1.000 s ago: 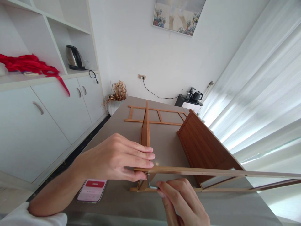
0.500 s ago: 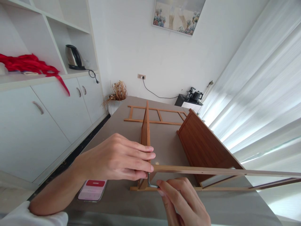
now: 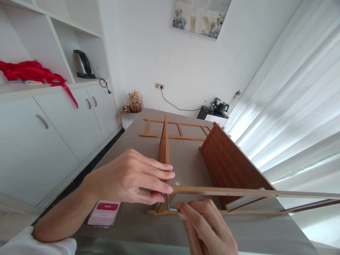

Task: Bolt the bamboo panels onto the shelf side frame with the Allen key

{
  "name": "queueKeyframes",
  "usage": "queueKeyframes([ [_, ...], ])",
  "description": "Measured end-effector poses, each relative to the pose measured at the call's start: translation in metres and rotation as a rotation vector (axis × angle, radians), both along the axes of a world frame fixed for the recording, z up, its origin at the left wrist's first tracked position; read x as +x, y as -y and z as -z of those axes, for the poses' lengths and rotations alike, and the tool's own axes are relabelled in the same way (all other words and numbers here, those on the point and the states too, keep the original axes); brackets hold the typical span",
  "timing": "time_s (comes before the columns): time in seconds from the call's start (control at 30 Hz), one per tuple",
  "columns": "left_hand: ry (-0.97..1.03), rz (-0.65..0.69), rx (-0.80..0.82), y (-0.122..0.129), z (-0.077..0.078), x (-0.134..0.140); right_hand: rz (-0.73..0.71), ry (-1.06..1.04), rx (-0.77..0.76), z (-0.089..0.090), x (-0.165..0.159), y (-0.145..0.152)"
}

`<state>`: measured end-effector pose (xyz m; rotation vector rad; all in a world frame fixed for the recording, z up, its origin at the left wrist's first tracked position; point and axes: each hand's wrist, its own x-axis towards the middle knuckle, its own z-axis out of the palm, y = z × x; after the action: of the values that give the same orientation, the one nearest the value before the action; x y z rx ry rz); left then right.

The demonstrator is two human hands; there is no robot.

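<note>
My left hand (image 3: 132,177) lies over the near end of an upright wooden panel (image 3: 163,148), its fingers wrapped across the panel's edge where it meets a ladder-like wooden side frame (image 3: 212,191). Between finger and thumb, my right hand (image 3: 209,223) pinches one arm of a bent hex key (image 3: 172,209). The key's other arm points up to the corner joint beneath my left fingertips; its tip and any screw there are hidden. Farther right, a second wooden panel (image 3: 233,159) stands tilted by the same side frame.
Another ladder-like frame (image 3: 180,130) lies flat at the far side of the grey table (image 3: 127,141). A phone (image 3: 103,214) with a lit screen rests left of the joint. White cabinets (image 3: 53,131) line the left; a curtain (image 3: 300,106) hangs on the right.
Almost nothing differs. The view has shifted very slightly; both hands, the hex key and the wooden parts keep their places.
</note>
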<state>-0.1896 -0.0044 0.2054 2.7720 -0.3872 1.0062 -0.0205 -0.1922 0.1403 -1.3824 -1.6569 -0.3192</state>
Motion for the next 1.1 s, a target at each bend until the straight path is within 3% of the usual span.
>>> queueKeyframes([
  [0.73, -0.066, 0.058, -0.093, -0.0058, 0.0056, -0.0025, 0.048, 0.045, 0.030, -0.0027, 0.0008, -0.0011],
  [1.1, -0.035, 0.000, -0.161, -0.0057, 0.0062, 0.0003, 0.063, 0.112, 0.020, -0.0057, 0.0044, -0.0001],
])
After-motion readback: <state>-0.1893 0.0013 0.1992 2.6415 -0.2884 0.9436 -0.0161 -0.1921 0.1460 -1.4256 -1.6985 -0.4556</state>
